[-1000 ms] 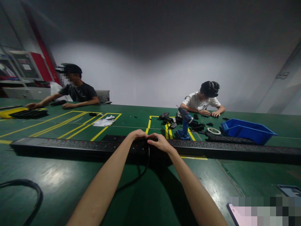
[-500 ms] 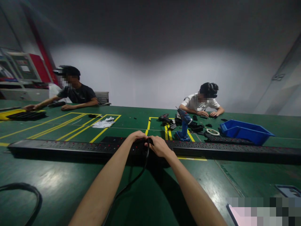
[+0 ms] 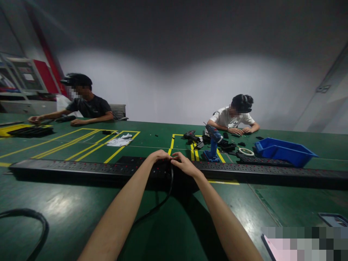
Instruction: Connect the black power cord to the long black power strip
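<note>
At the far left of the green table (image 3: 67,203), a yellow tray (image 3: 5,132) is lying beside some flat black pieces (image 3: 31,131) that are overlapping its edge; whether any are sitting inside is unclear. Across the middle, a long black socket bar (image 3: 81,169) is stretching, dotted with red. Over its central part the left hand (image 3: 160,156) is resting with bent fingers, and a black cable (image 3: 171,185) is hanging below the fingertips, then curving leftward. Just beside, the right hand (image 3: 185,164) is arching its thumb and fingers above the same spot; the fingertips are covering the cable's upper end, so one cannot tell whether either hand is gripping it. Farther right, a blue bin (image 3: 288,152) is standing behind the bar, its near wall hiding much of the inside. On the surface, yellow lines (image 3: 112,155) are running under white papers (image 3: 118,141), and a blue drill (image 3: 214,137) is standing upright near a tape roll (image 3: 246,152). Beyond, a person in a dark shirt (image 3: 89,105) is sitting before a pale wall (image 3: 163,90), and another in a white shirt (image 3: 221,116) is leaning over the table.
</note>
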### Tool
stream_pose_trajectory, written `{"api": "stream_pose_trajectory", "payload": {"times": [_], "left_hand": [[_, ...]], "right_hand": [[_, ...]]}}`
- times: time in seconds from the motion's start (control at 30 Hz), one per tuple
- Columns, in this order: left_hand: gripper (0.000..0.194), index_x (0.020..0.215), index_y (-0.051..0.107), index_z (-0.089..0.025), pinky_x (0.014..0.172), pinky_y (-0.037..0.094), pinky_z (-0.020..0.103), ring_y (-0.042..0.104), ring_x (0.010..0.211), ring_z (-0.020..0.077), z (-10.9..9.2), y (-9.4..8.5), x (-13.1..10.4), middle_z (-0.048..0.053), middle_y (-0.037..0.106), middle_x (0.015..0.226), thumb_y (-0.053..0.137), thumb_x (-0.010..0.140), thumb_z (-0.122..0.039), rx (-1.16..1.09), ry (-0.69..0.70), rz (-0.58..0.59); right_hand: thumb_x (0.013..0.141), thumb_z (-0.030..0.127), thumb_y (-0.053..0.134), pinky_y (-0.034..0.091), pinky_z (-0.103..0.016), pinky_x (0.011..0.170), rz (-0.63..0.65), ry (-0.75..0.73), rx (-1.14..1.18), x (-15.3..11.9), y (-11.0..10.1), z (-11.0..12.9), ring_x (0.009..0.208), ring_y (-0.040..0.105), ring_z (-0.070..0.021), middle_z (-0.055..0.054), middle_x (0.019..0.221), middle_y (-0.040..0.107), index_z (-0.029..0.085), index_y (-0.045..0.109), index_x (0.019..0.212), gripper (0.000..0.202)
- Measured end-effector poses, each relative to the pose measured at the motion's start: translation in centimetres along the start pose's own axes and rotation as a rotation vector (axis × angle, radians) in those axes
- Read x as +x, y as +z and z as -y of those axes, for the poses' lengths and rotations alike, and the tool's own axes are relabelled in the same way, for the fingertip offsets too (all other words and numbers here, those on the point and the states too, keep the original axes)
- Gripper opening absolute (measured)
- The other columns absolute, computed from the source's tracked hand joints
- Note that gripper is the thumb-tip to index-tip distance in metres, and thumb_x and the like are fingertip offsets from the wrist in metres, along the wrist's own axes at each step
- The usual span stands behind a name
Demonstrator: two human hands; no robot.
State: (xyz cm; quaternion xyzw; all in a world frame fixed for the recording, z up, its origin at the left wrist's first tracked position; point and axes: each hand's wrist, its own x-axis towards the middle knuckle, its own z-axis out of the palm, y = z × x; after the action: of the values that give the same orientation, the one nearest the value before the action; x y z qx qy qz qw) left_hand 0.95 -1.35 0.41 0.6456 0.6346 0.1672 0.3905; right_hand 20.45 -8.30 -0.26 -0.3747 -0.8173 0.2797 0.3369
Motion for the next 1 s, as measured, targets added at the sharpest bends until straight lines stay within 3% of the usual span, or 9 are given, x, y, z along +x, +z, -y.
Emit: {"api": "stream_pose_trajectory", "payload": {"times": [0.17,0.27,0.37,0.43,0.63,0.73,0.83,1.0], "left_hand": [[0.01,0.068,0.068,-0.015,0.05,0.04,0.02,0.056,0.059,0.0123,-0.2,0.0,-0.1,0.0,0.066,0.069,0.066,0.06,-0.021,-0.001,0.001,0.031],[0.011,0.067,0.067,-0.014,0.05,0.04,0.021,0.056,0.059,0.0125,-0.2,0.1,-0.1,0.001,0.066,0.069,0.067,0.06,-0.022,0.009,-0.008,0.004],[0.012,0.064,0.065,-0.013,0.049,0.039,0.021,0.056,0.06,0.013,-0.2,0.0,-0.1,0.002,0.065,0.069,0.069,0.058,-0.023,0.028,-0.016,-0.03],[0.013,0.065,0.065,-0.013,0.049,0.039,0.021,0.057,0.061,0.0137,-0.2,0.0,-0.3,0.002,0.066,0.07,0.069,0.058,-0.023,0.025,-0.014,-0.033],[0.012,0.065,0.065,-0.014,0.051,0.043,0.021,0.059,0.061,0.0143,-0.4,-0.1,-0.8,0.002,0.067,0.07,0.068,0.059,-0.024,-0.028,-0.012,0.004],[0.012,0.064,0.065,-0.014,0.05,0.043,0.022,0.058,0.059,0.0138,-0.3,-0.1,-0.8,0.002,0.066,0.068,0.068,0.058,-0.024,-0.037,-0.014,0.025],[0.011,0.063,0.065,-0.014,0.05,0.044,0.022,0.058,0.058,0.014,-0.3,-0.2,-0.8,0.002,0.067,0.068,0.068,0.058,-0.024,-0.051,-0.026,0.035],[0.013,0.064,0.065,-0.014,0.051,0.044,0.021,0.061,0.062,0.0153,-0.4,0.0,-0.9,0.003,0.069,0.07,0.069,0.057,-0.024,-0.039,-0.013,-0.011]], "right_hand": [[0.083,0.044,0.061,0.042,-0.035,0.089,-0.038,-0.05,-0.086,-0.2,0.0,0.0,0.097,0.058,-0.0197,-0.003,0.105,0.063,0.021,0.053,0.107,0.034],[0.084,0.038,0.059,0.04,-0.038,0.093,-0.005,-0.055,-0.097,-0.2,-0.2,0.1,0.103,0.057,-0.0205,-0.002,0.108,0.063,0.022,0.054,0.109,0.03],[0.075,0.028,0.067,0.038,-0.038,0.095,0.058,-0.075,-0.115,-0.4,-0.3,0.4,0.11,0.055,-0.0221,-0.002,0.116,0.062,0.025,0.051,0.121,0.049],[0.07,0.029,0.073,0.039,-0.037,0.093,0.052,-0.08,-0.163,-0.5,-0.2,0.7,0.109,0.056,-0.0236,-0.005,0.119,0.061,0.024,0.051,0.124,0.059],[0.085,0.042,0.06,0.041,-0.031,0.084,-0.011,-0.062,-0.294,-0.6,0.4,1.3,0.099,0.059,-0.0227,-0.009,0.108,0.065,0.02,0.06,0.115,0.036],[0.089,0.047,0.054,0.041,-0.03,0.08,-0.027,-0.03,-0.293,-0.4,0.5,1.2,0.095,0.06,-0.0222,-0.009,0.103,0.066,0.021,0.061,0.113,0.036],[0.088,0.047,0.057,0.042,-0.03,0.08,-0.032,-0.035,-0.269,-0.3,0.5,1.0,0.095,0.06,-0.0223,-0.008,0.104,0.066,0.021,0.062,0.113,0.036],[0.074,0.036,0.073,0.043,-0.031,0.079,-0.017,-0.058,-0.288,-0.5,0.3,1.0,0.095,0.06,-0.0238,-0.008,0.105,0.067,0.021,0.062,0.115,0.045]]}}
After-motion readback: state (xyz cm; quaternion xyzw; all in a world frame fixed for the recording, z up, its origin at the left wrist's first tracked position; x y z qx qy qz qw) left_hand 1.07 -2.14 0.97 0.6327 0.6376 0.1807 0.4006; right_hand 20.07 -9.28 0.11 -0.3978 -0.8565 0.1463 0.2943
